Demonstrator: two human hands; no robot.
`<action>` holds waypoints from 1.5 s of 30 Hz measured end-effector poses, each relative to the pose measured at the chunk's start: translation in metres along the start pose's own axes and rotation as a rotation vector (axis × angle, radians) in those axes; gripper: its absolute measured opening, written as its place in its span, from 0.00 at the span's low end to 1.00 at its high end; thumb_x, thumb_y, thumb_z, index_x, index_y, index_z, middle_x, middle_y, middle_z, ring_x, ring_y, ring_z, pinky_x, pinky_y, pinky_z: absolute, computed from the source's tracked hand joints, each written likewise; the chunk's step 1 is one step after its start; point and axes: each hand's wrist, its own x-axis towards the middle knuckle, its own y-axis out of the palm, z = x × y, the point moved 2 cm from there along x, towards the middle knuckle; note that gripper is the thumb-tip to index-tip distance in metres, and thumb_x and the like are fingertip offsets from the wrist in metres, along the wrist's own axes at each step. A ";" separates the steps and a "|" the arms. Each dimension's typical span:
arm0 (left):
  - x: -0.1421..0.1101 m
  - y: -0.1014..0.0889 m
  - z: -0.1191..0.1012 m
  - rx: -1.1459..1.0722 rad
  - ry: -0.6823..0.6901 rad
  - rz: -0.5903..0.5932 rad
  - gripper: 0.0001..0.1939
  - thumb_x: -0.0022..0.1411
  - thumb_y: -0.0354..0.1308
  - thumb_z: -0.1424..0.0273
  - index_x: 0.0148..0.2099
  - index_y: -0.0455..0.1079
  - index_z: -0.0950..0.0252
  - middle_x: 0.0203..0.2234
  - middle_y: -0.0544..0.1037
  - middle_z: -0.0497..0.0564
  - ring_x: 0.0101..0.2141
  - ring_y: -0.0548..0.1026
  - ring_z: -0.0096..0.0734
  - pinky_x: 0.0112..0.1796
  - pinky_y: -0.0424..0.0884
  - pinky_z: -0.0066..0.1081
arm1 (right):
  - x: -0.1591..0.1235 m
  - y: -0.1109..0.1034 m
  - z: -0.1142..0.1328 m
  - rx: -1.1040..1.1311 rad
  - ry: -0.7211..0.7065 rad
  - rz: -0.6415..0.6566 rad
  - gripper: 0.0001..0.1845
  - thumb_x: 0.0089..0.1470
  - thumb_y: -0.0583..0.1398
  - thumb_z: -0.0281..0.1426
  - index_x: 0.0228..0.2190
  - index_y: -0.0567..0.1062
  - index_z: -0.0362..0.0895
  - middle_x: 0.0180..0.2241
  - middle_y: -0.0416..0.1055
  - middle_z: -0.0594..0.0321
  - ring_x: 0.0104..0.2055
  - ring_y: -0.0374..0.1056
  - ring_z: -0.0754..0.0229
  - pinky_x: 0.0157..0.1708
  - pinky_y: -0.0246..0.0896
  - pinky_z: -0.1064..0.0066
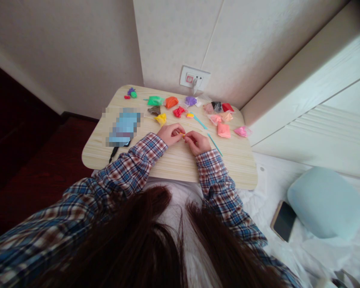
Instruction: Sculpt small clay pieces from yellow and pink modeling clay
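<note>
Small yellow clay-like lump (183, 136) is held in 2 near-closed pinches, left hand (171, 134) and right hand (197, 143); could be flattened if squeezed too hard.

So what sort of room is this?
Probably a bedroom: a rounded pale-blue cushion-like object rests on what looks like white quilted bedding, right beside a small pale wood-grain table.
</note>
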 end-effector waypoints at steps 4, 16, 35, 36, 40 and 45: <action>0.000 0.000 0.000 -0.001 -0.004 0.001 0.09 0.62 0.53 0.69 0.41 0.66 0.71 0.31 0.72 0.49 0.29 0.72 0.25 0.30 0.72 0.30 | 0.000 -0.001 0.002 -0.003 -0.013 -0.004 0.16 0.61 0.52 0.41 0.33 0.69 0.40 0.25 0.64 0.67 0.23 0.60 0.67 0.25 0.60 0.73; 0.000 0.000 -0.002 0.003 -0.002 0.012 0.09 0.62 0.53 0.69 0.41 0.66 0.71 0.30 0.72 0.49 0.28 0.72 0.25 0.30 0.72 0.29 | 0.000 -0.001 0.001 -0.016 0.002 0.011 0.17 0.61 0.51 0.41 0.32 0.69 0.40 0.25 0.64 0.66 0.23 0.60 0.67 0.25 0.60 0.72; -0.001 -0.001 -0.005 0.056 0.016 0.016 0.09 0.62 0.54 0.69 0.40 0.67 0.71 0.30 0.72 0.49 0.29 0.72 0.26 0.31 0.71 0.30 | 0.000 -0.001 0.002 0.002 -0.031 0.005 0.17 0.62 0.51 0.41 0.31 0.69 0.40 0.25 0.65 0.66 0.25 0.62 0.65 0.28 0.61 0.71; -0.001 -0.001 -0.005 0.058 0.017 0.017 0.09 0.62 0.54 0.69 0.40 0.67 0.71 0.30 0.72 0.49 0.29 0.72 0.26 0.31 0.71 0.30 | 0.000 -0.001 0.001 0.003 -0.031 0.009 0.18 0.62 0.51 0.41 0.31 0.69 0.40 0.25 0.65 0.66 0.26 0.62 0.65 0.28 0.61 0.71; -0.001 0.000 -0.004 0.063 0.019 0.023 0.08 0.62 0.54 0.69 0.40 0.67 0.71 0.30 0.72 0.49 0.30 0.72 0.26 0.31 0.72 0.30 | 0.000 0.000 -0.003 -0.003 -0.035 0.019 0.17 0.62 0.51 0.41 0.31 0.69 0.40 0.26 0.65 0.65 0.26 0.63 0.65 0.29 0.61 0.71; -0.001 0.000 -0.004 0.073 0.019 0.029 0.08 0.62 0.54 0.69 0.40 0.67 0.71 0.30 0.72 0.49 0.30 0.72 0.27 0.32 0.72 0.31 | -0.001 0.001 -0.005 0.001 -0.050 0.007 0.17 0.62 0.51 0.40 0.31 0.69 0.40 0.26 0.65 0.66 0.26 0.63 0.65 0.29 0.61 0.71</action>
